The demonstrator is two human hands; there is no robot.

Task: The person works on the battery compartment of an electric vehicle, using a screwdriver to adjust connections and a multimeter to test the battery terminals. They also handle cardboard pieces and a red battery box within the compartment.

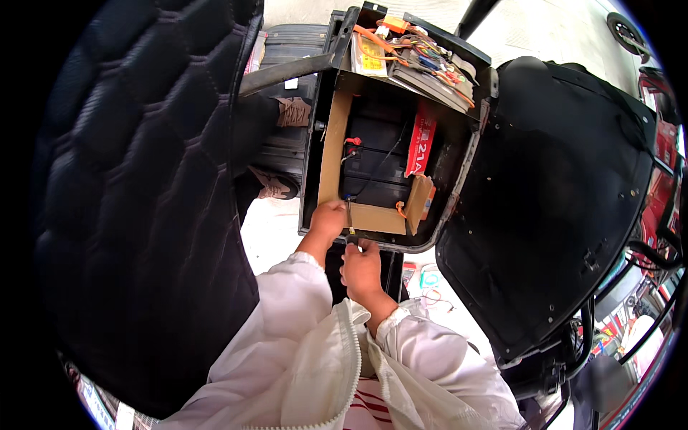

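An open black metal box [469, 168] in front of me holds dark batteries [373, 166], lined with cardboard [333, 143]. My right hand [363, 271] is closed at the box's near edge around the handle of what looks like a screwdriver [350, 215]. Its thin shaft points away from me to a battery terminal with a dark cable [380, 168]. Beside the shaft, my left hand [328, 221] is closed over the near left corner of the cardboard; what its fingers hold is hidden. A red terminal cover [353, 141] sits farther in on the left.
A compartment at the box's far end holds tangled orange and coloured wires [430, 61]. Red printed cardboard [421, 147] and a bent cardboard flap [419, 204] stand on the right. A quilted black seat [150, 193] rises at left, a black panel [545, 201] at right. Another person's shoe [272, 184] shows left.
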